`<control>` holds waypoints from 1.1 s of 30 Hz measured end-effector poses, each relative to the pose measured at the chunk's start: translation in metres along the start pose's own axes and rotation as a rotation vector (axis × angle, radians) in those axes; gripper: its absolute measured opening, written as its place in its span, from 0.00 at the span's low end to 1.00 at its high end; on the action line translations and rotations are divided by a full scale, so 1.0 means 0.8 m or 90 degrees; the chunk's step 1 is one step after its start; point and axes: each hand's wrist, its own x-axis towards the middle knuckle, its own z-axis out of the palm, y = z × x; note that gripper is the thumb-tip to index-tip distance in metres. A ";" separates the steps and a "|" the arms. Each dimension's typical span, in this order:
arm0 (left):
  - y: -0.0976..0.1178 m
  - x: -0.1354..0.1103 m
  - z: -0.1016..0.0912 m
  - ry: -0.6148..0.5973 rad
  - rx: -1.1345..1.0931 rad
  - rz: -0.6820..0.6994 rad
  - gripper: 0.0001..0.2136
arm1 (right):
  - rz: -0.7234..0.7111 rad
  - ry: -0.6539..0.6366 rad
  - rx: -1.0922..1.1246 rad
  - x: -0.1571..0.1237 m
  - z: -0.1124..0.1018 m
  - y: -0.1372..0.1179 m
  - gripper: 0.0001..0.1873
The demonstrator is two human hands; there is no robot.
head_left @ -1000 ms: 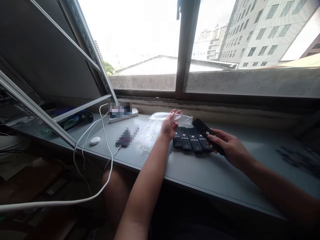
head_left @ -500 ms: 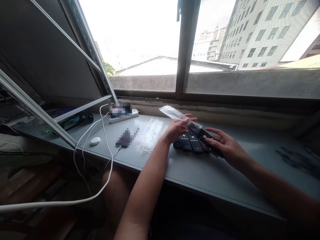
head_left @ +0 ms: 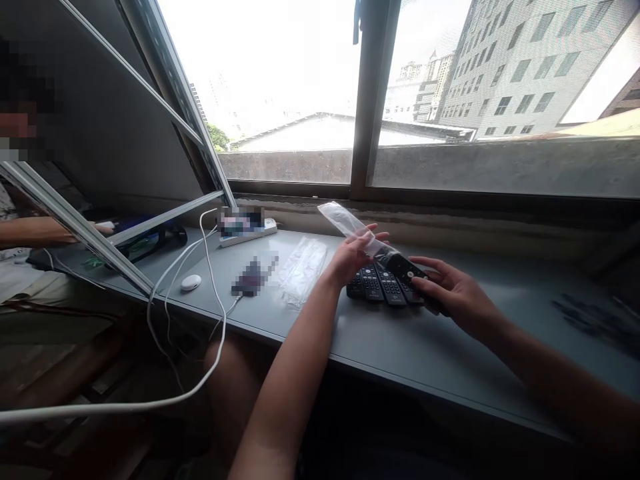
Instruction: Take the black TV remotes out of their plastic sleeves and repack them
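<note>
My right hand [head_left: 447, 290] grips a black remote control [head_left: 404, 268] by its near end, thumb on top. The far end of that remote is at the mouth of a long clear plastic bag [head_left: 343, 220]; how deep it sits is hard to tell. Between thumb and fingers of my left hand [head_left: 355, 252] the bag is pinched, pointing up and away to the left. Under both hands several more black remotes [head_left: 373, 285] lie side by side on the grey table [head_left: 390, 340]. A stack of clear plastic bags [head_left: 303, 267] lies left of my left forearm.
A blurred phone-like object [head_left: 250, 277] with a cable, a round white case [head_left: 191, 283] and a white power strip [head_left: 249, 231] are at left. White cables [head_left: 223, 320] loop over the table edge. A metal frame [head_left: 165, 217] slants up; another person's arm [head_left: 45, 231] is behind it.
The bag's far end has risen slightly, and my left hand has shifted a little left with it. Another person has come into view at the far left.
</note>
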 end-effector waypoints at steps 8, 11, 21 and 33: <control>0.001 -0.003 0.005 -0.009 0.009 -0.017 0.27 | -0.021 0.079 -0.012 0.003 -0.003 0.003 0.43; 0.000 -0.003 0.004 -0.017 0.033 -0.007 0.31 | -0.017 0.067 -0.018 0.004 -0.002 0.006 0.43; 0.000 -0.011 0.009 -0.057 0.139 -0.019 0.40 | -0.036 0.053 -0.075 0.005 -0.002 0.011 0.46; -0.005 -0.003 0.007 0.008 0.049 0.016 0.30 | 0.003 0.034 0.007 0.009 -0.001 0.009 0.41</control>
